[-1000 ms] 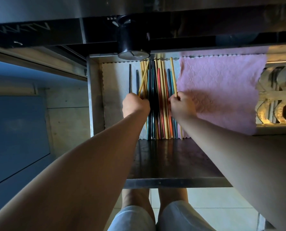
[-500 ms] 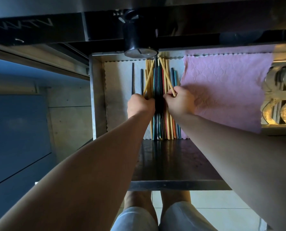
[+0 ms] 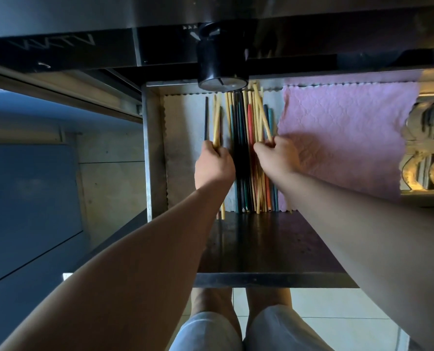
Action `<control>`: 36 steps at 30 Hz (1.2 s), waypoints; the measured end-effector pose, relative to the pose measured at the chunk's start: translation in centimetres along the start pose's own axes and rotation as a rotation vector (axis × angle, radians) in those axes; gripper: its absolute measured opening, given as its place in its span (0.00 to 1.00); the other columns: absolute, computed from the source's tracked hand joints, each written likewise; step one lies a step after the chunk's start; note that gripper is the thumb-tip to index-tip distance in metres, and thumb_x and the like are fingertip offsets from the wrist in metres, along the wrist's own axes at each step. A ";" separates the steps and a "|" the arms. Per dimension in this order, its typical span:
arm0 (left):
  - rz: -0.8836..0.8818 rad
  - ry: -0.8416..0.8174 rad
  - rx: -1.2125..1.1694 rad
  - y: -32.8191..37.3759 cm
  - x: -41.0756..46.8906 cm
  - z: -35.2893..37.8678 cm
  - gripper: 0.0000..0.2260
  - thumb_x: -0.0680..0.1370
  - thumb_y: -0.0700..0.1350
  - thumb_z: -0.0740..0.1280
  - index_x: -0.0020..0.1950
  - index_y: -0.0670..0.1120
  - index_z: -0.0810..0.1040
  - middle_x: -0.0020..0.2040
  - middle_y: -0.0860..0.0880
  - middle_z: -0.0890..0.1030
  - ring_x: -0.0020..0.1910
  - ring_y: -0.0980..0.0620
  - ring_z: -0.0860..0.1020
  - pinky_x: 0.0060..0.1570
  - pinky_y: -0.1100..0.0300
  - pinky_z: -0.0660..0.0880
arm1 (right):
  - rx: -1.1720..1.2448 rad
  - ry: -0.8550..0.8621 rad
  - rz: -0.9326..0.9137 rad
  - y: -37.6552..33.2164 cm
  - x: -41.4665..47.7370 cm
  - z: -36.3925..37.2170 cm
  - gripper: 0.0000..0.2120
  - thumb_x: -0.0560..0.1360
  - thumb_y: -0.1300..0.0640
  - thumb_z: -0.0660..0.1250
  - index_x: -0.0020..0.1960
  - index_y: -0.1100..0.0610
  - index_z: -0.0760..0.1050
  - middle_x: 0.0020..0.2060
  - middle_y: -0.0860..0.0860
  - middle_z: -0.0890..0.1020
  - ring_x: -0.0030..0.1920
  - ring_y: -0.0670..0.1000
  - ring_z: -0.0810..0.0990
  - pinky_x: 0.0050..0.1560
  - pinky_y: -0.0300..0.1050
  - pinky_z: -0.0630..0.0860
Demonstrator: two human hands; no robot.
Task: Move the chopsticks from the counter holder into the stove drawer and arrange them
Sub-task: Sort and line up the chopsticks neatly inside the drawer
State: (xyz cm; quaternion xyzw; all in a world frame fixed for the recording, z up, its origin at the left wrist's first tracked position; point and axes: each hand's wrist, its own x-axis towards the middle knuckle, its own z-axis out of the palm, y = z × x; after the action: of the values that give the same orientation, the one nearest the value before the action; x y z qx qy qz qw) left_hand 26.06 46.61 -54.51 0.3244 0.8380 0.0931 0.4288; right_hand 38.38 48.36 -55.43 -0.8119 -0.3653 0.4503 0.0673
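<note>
In the drawer [image 3: 155,148], left of the pink cloth [image 3: 342,127], the left hand [image 3: 214,165] curls round a yellow pair [image 3: 217,122]. The right hand [image 3: 276,158] pinches a slanted chopstick [image 3: 261,112] beside the cloth.

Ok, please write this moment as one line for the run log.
phase: arranging | left hand: grips yellow chopsticks | right hand: pinches tilted chopstick | drawer: open

Yellow, teal, red and black chopsticks [image 3: 246,127]; pink quilted-pattern cloth [image 3: 345,133]; black knob [image 3: 221,62].
</note>
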 end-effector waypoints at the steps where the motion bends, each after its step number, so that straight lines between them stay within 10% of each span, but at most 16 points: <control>1: 0.005 0.000 -0.022 0.2 -0.1 0.1 0.06 0.79 0.46 0.55 0.43 0.48 0.66 0.35 0.51 0.73 0.32 0.54 0.71 0.33 0.56 0.64 | 0.003 -0.011 -0.011 0.1 -0.1 -0.2 0.08 0.72 0.50 0.63 0.38 0.52 0.73 0.34 0.46 0.76 0.37 0.52 0.77 0.36 0.40 0.70; 11: -0.156 -0.022 -0.192 0.6 0.2 1.3 0.04 0.76 0.43 0.65 0.45 0.49 0.79 0.36 0.51 0.79 0.31 0.54 0.76 0.25 0.65 0.68 | 0.127 -0.015 -0.082 1.5 -0.2 -1.2 0.13 0.80 0.51 0.57 0.56 0.58 0.75 0.40 0.50 0.75 0.39 0.52 0.74 0.39 0.42 0.67; 17: -0.232 -0.028 -0.196 1.2 0.7 2.1 0.05 0.75 0.47 0.72 0.46 0.47 0.80 0.34 0.52 0.78 0.30 0.56 0.76 0.23 0.66 0.66 | 0.213 -0.048 -0.103 2.3 -0.4 -1.6 0.10 0.80 0.54 0.59 0.45 0.57 0.74 0.26 0.45 0.66 0.26 0.45 0.64 0.28 0.41 0.59; 36: -0.144 0.041 -0.238 0.1 0.2 0.1 0.07 0.78 0.48 0.65 0.43 0.46 0.77 0.40 0.48 0.83 0.33 0.50 0.77 0.34 0.60 0.73 | -0.062 0.034 -0.097 1.9 0.8 -0.2 0.08 0.73 0.56 0.69 0.52 0.54 0.83 0.47 0.53 0.85 0.49 0.56 0.82 0.48 0.43 0.77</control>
State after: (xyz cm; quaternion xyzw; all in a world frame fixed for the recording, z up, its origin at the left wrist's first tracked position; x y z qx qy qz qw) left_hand 26.10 46.84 -54.63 0.2085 0.8508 0.1675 0.4524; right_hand 39.80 47.56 -56.62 -0.8025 -0.4168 0.4212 0.0699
